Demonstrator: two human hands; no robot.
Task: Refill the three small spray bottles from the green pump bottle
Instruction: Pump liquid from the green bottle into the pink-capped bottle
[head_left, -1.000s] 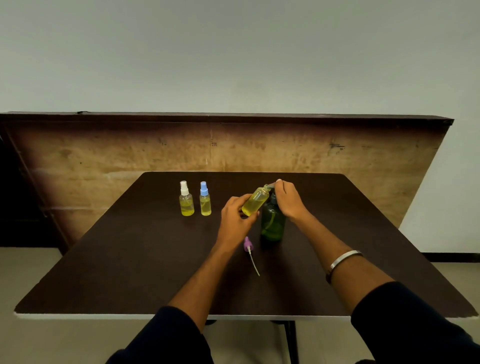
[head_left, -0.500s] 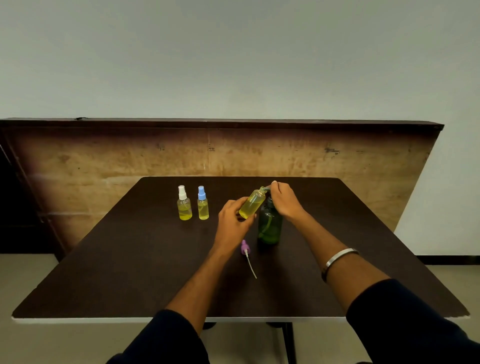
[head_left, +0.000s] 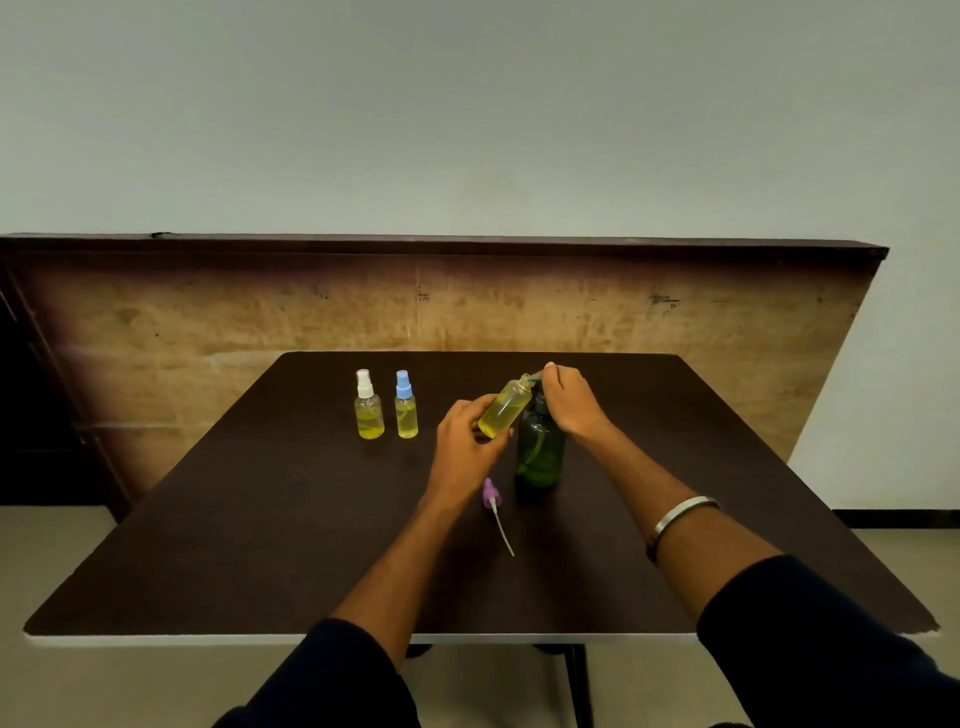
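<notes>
1. Step in hand: filling of the third small spray bottle. The left hand (head_left: 464, 435) gripped the uncapped spray bottle (head_left: 505, 408), fingers curled round its lower end, tilted with its open neck at the pump spout.
2. The right hand (head_left: 569, 399) rested on the pump head of the green pump bottle (head_left: 540, 451), fingers curled over it. The bottle stood upright on the table (head_left: 260, 545), right of centre.
3. Judged next move: complete the pumping with neck and spout aligned, then refit the purple spray cap (head_left: 491, 494), which lay on the table just near of the left hand, dip tube pointing to the near edge.
4. Count:
   - Small spray bottles: three. The white-capped bottle (head_left: 369, 406) and the blue-capped bottle (head_left: 405, 405) stood side by side at the far left, both capped and holding yellow liquid.
   - Green pump bottles: one.
   - Loose caps: one.
</notes>
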